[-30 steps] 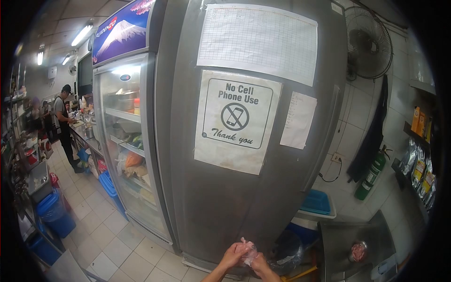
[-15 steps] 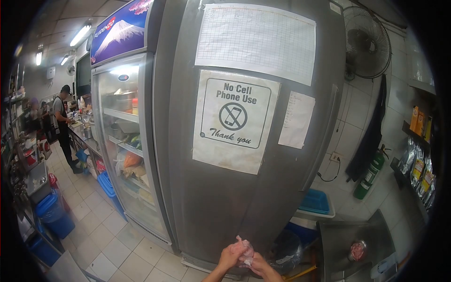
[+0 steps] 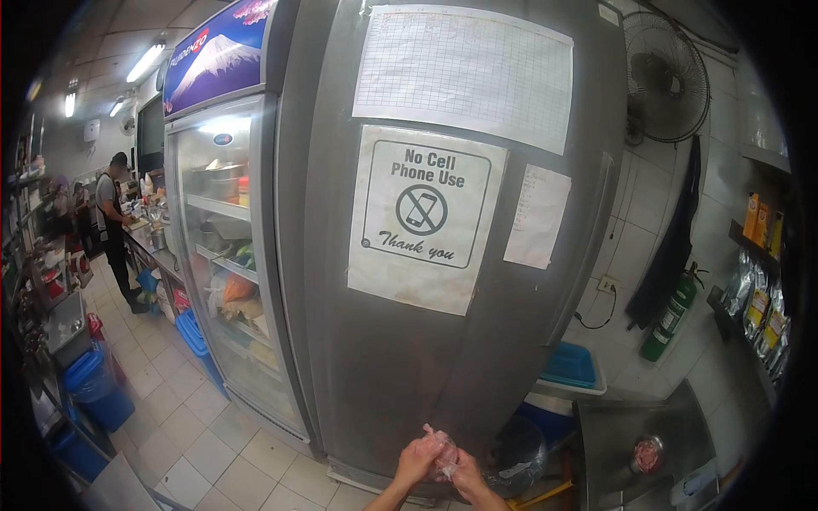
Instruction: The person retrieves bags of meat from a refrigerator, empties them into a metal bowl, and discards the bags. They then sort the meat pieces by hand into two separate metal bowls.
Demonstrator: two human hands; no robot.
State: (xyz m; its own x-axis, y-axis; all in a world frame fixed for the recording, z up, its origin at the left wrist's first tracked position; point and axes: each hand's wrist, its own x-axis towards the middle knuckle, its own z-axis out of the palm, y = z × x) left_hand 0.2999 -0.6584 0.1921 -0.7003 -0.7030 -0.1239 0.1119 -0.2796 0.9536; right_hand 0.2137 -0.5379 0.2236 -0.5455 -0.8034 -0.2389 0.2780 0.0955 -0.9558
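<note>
My left hand (image 3: 414,461) and my right hand (image 3: 468,478) are closed around a plastic bag of raw meat (image 3: 440,445), low in the head view. It is pink, with clear, crinkled plastic around it and a twisted end that sticks up above my left fingers. Behind my hands stands the grey metal door (image 3: 400,375) of a large fridge. To the right, a round portion of pinkish raw meat (image 3: 648,456) sits on a steel table (image 3: 601,426); whether it is wrapped is hard to make out.
Left of the metal door is a glass-front display fridge (image 3: 243,341) full of food. Blue bins (image 3: 102,396) line the aisle, where a person (image 3: 111,221) in an apron works at a counter. On the right are a blue tray (image 3: 569,364), a green fire extinguisher (image 3: 671,319) and stocked shelves (image 3: 745,311).
My hands and the bagged meat have shifted very slightly up and to the left. Both hands keep their hold. The person in the aisle has lowered their head a little.
</note>
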